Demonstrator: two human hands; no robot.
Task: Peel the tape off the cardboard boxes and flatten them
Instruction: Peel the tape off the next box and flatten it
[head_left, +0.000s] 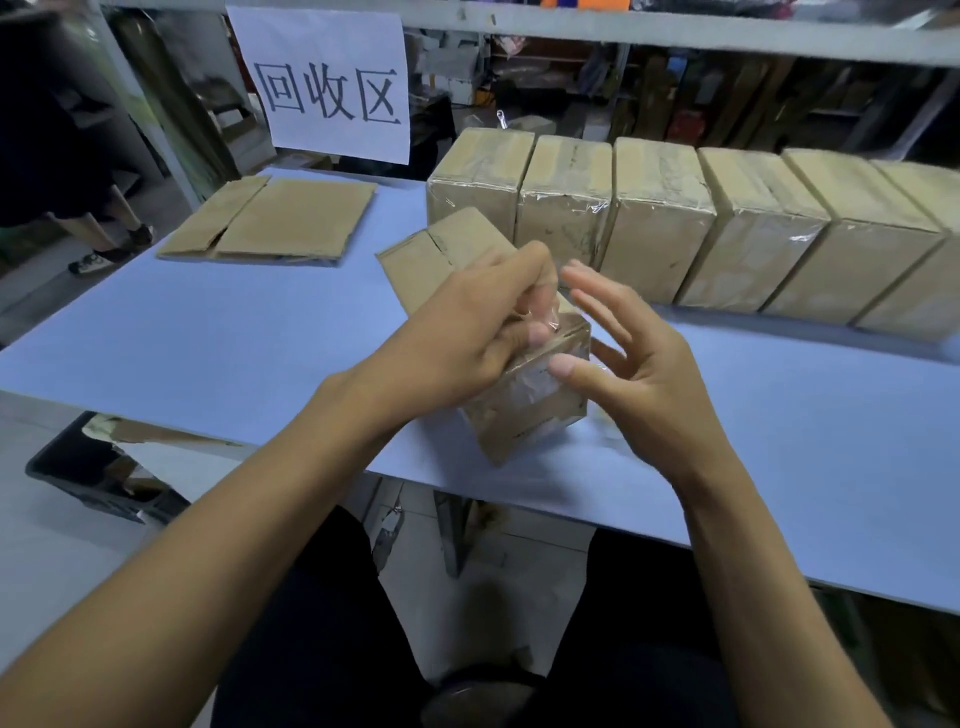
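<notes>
Head view
Box in work: a small cardboard box (519, 400), tilted, at the near edge of the blue counter (234, 343).
Left hand (467, 332): fingers curled, pinching a strip of clear tape (550, 317) lifted off the box's top.
Right hand (634, 364): fingers spread and loose, thumb against the box's side, gripping nothing.
Row of taped boxes (660, 218): lined up behind, far side of the counter.
Flattened cardboard (280, 218): lying far left, below a paper sign (327, 83).

My left hand (467, 332) hides much of the box (524, 400); the rightmost box (930, 270) is blurred and cut off.
</notes>
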